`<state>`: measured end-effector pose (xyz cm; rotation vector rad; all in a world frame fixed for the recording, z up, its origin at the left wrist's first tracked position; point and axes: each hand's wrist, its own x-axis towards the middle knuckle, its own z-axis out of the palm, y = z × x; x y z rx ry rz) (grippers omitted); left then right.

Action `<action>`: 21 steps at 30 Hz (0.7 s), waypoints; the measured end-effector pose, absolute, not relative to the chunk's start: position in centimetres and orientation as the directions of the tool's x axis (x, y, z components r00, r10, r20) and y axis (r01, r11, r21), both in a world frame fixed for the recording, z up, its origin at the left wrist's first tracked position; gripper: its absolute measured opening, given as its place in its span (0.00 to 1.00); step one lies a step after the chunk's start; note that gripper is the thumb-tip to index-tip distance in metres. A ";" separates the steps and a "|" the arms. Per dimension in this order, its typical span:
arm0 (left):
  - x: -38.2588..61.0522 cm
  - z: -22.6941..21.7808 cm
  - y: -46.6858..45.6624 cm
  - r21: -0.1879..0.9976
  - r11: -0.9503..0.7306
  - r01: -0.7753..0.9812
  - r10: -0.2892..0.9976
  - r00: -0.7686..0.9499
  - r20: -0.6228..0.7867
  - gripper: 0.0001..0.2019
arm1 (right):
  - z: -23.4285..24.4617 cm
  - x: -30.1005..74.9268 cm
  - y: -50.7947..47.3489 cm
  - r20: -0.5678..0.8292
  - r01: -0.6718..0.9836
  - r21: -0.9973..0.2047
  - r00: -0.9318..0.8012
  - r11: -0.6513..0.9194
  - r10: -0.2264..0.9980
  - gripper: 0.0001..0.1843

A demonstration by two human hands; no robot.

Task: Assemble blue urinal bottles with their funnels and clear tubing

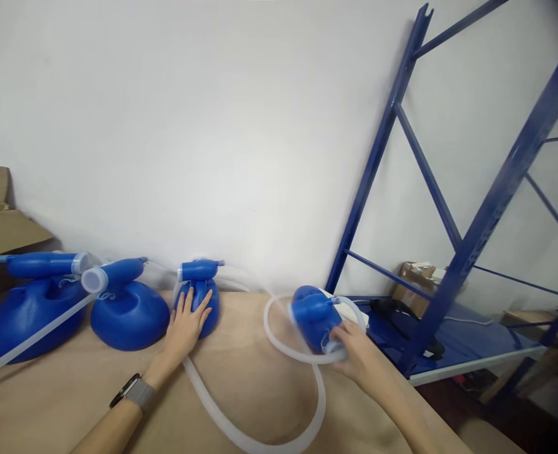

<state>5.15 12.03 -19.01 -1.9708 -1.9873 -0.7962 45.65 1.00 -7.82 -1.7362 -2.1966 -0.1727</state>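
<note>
My left hand (188, 318) lies with fingers spread on a blue plastic bottle (211, 315), which has a tube-shaped top. It presses flat against the front and does not wrap round it. To the right, my right hand (352, 350) closes on a pale hose (290, 350) beside another blue bottle (314, 331). That bottle is tilted and slightly blurred, and the hose loops around its front. My fingers partly hide a whitish ring-like end there. A long stretch of hose curves across the table between both hands.
Two more blue bottles, a rounded one (130, 318) and a wider one (28, 321), stand on the brown-covered table (241, 384) at left. A cardboard box (4, 221) is behind them. On the right rises a blue metal rack (477, 233) with things on its shelf.
</note>
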 end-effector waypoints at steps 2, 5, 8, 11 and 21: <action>5.3 -18.7 11.9 0.225 -0.054 0.973 0.855 -0.072 0.514 0.25 | -6.4 45.6 0.2 0.319 0.952 -0.189 -0.172 0.241 0.932 0.13; 5.4 -18.3 11.5 0.242 -0.065 0.968 0.860 -0.069 0.505 0.25 | -4.7 45.6 -1.3 0.303 0.911 -0.344 -0.123 0.228 0.945 0.11; 5.4 -17.9 11.1 0.272 -0.070 0.960 0.867 -0.076 0.492 0.24 | -4.1 45.2 -2.8 0.242 0.863 -0.454 -0.121 0.222 0.963 0.09; 5.8 -17.0 10.5 0.320 -0.063 0.945 0.870 -0.105 0.481 0.24 | -4.8 44.1 -3.9 0.164 0.807 -0.541 -0.174 0.236 0.971 0.11; 10.3 -7.7 3.7 0.497 -0.489 0.717 0.847 0.253 0.468 0.22 | -5.3 39.1 -2.8 0.099 0.614 -0.692 -0.441 0.380 0.892 0.15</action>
